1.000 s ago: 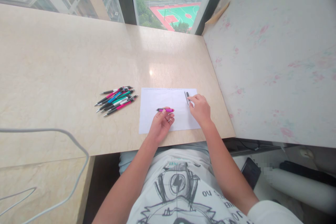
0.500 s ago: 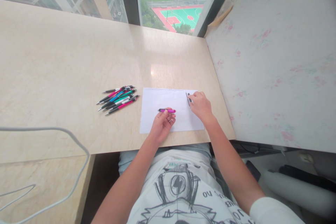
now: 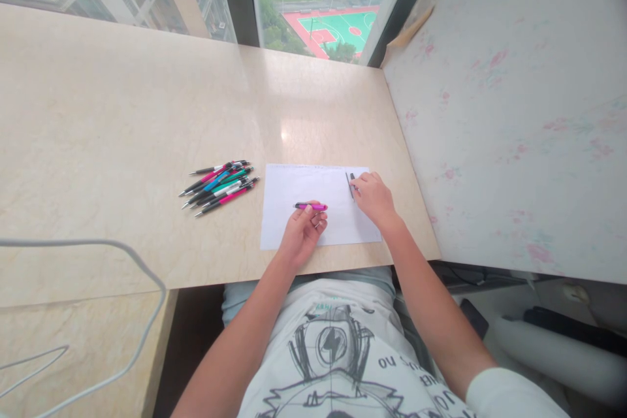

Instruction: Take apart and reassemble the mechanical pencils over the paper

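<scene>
My left hand [image 3: 302, 235] has its thumb and fingers closed around a magenta pen [image 3: 318, 207] with a black front end, held level over the lower middle of a white sheet of paper [image 3: 284, 228]. At the sheet's right side, the fingertips of my right hand [image 3: 372, 196] are pinched at a small black piece [image 3: 353, 177], mostly covered by the fingers. A thin dark rod [image 3: 349, 187], like a pen refill, lies just left of those fingertips; whether they touch it I cannot tell.
Left of the paper lies a pile of pens [image 3: 220, 186] in pink, blue, green and white with black grips. A grey cable [image 3: 122, 247] loops over the tabletop [image 3: 122, 124] at lower left. A flowered wall [image 3: 490, 130] bounds the right side, with windows behind.
The fingers of my right hand have shifted very slightly around the small black piece. My left hand and the magenta pen stay where they were.
</scene>
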`<action>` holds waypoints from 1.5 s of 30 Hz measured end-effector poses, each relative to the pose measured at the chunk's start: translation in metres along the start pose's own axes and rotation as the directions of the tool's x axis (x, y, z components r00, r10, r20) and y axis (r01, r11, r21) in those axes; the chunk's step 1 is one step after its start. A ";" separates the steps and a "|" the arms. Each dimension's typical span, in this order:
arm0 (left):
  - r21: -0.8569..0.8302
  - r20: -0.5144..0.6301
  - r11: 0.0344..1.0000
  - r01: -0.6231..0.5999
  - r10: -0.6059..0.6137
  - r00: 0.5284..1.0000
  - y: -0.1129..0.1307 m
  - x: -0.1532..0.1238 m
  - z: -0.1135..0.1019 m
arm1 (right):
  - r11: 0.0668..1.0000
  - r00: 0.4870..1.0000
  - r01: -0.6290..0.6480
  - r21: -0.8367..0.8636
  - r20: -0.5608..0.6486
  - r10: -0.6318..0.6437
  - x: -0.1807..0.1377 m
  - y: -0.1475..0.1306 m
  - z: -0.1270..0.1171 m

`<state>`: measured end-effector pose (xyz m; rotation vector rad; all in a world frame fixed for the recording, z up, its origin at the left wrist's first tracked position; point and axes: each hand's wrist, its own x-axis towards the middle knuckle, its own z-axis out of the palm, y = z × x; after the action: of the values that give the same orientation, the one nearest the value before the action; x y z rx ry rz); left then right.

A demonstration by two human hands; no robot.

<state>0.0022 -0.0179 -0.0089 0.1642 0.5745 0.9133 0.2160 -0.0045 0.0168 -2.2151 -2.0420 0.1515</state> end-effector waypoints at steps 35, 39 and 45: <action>0.007 0.003 1.000 -0.004 0.004 1.000 0.000 -0.001 0.002 | 0.989 1.000 0.020 0.146 -0.004 -0.020 -0.001 0.017 0.009; 0.004 0.021 1.000 -0.006 0.006 1.000 0.000 0.000 0.001 | 0.987 1.000 0.022 0.159 -0.010 -0.021 0.000 0.018 0.011; -0.001 0.032 1.000 -0.010 0.010 0.999 -0.001 0.000 0.000 | 0.982 0.999 0.043 0.183 -0.035 -0.037 0.000 0.019 0.013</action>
<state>0.0030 -0.0182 -0.0090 0.1807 0.5445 0.9188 0.2329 -0.0054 0.0011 -2.0526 -1.9680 0.2870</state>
